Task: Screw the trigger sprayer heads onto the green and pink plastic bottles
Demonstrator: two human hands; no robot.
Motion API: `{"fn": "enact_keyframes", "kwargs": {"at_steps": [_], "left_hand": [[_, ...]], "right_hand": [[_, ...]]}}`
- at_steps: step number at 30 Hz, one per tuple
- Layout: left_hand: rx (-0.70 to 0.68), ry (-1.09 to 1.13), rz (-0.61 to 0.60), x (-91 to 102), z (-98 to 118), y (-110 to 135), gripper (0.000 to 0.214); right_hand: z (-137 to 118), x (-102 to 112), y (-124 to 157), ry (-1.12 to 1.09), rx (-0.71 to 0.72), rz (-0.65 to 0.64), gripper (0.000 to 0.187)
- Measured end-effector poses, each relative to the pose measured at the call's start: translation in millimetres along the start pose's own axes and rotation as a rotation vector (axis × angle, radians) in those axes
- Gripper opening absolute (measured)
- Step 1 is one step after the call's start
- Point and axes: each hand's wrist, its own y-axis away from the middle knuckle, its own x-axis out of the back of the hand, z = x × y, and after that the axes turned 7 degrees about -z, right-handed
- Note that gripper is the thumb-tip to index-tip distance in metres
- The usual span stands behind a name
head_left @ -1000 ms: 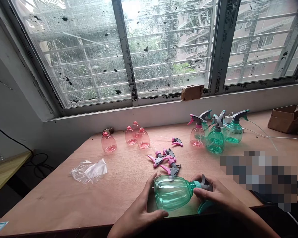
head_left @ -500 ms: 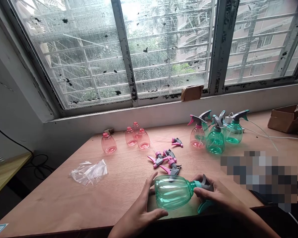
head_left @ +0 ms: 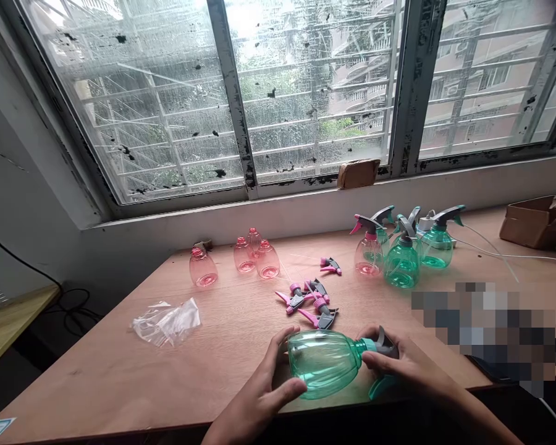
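Note:
A clear green spray bottle (head_left: 324,361) lies sideways between my hands, just above the table's front edge. My right hand (head_left: 405,361) is closed round its grey and teal trigger head (head_left: 383,346). Cupping the bottle's base end, my left hand (head_left: 264,380) has its thumb on the near side and its fingers at the far side. Several loose pink and grey trigger heads (head_left: 322,312) lie just beyond the bottle. Farther back stand several pink bottles (head_left: 269,262) without heads.
At the back right stand a pink spray bottle (head_left: 368,256) and several green spray bottles (head_left: 401,266), heads fitted. Crumpled clear plastic (head_left: 167,321) lies on the left. A cardboard box (head_left: 532,222), a white cable and a blurred-out patch are on the right. Windows line the back.
The bottle's base has tipped slightly towards me and the bottle looks turned a little about its length. My left thumb and fingers have shifted on it; my right hand keeps its grip.

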Motion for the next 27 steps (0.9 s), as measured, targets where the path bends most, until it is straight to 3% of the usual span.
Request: {"fn": "enact_keyframes", "kwargs": {"at_steps": [4, 7, 9, 15, 23, 27], "left_hand": [[-0.008, -0.1, 0.016, -1.1, -6.9, 0.1, 0.1], [-0.022, -0.12, -0.003, -0.8, -8.4, -0.2, 0.11], [-0.029, -0.108, -0.017, -0.1, -6.8, 0.0, 0.107], [0.03, -0.097, -0.015, 2.1, 0.3, 0.3, 0.073], [-0.015, -0.073, -0.017, -1.0, -3.8, 0.3, 0.099], [-0.014, -0.071, -0.031, -1.0, 1.2, 1.2, 0.098]], "right_hand": [[0.1, 0.3, -0.7, 0.007, 0.002, 0.002, 0.043], [-0.4, 0.1, -0.4, 0.001, 0.003, -0.007, 0.043], [-1.0, -0.2, -0.3, 0.001, 0.004, -0.011, 0.043], [-2.5, -0.4, -0.6, -0.012, -0.001, -0.014, 0.043], [-0.8, 0.3, -0.3, -0.02, 0.002, -0.011, 0.042], [-1.6, -0.1, 0.7, -0.024, -0.002, -0.019, 0.042]]}}
